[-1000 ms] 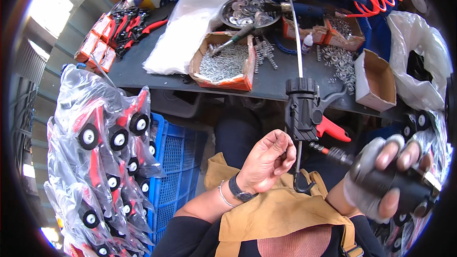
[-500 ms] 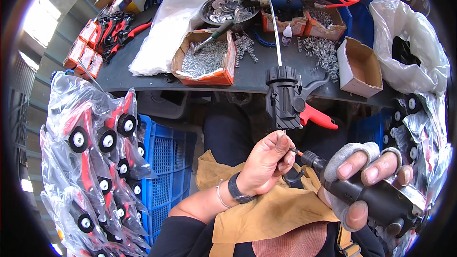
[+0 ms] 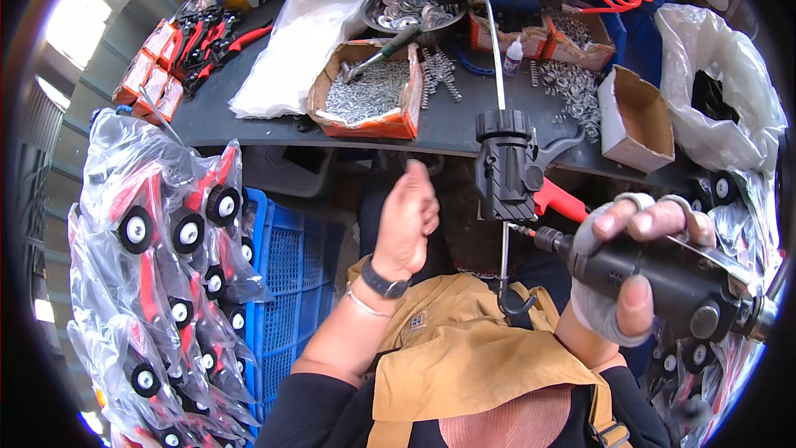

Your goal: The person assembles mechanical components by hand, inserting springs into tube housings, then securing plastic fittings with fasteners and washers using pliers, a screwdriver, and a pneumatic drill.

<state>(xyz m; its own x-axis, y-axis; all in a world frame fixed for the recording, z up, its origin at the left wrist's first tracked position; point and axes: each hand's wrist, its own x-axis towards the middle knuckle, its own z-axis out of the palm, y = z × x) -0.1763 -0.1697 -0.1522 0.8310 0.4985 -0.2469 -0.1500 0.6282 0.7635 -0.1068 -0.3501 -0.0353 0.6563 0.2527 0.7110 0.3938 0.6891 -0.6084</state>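
A black caulking gun body (image 3: 506,170) with a red trigger (image 3: 559,201) stands upright before me at the table's front edge. Through it runs a metal rod (image 3: 494,41), capped by a round disc at the top and ending below in a black hook (image 3: 519,305). My right hand (image 3: 634,270), in a grey glove with bare fingertips, grips a black power screwdriver (image 3: 655,275); its bit points left, close under the body. My left hand (image 3: 406,220) is raised left of the body, apart from it, fingers loosely curled and partly blurred. Whatever it holds, if anything, is hidden.
An orange box of screws (image 3: 373,91) with a ratchet-like tool lies ahead, beside loose springs (image 3: 439,79). Behind sits a bowl of washers (image 3: 414,8). A white open box (image 3: 637,120) stands right. Bagged red parts with black wheels (image 3: 162,282) and a blue crate (image 3: 300,282) flank my left.
My left hand has let go near the screwdriver bit and moved up and left. The screwdriver has come slightly up and right. The whole view has shifted a little.
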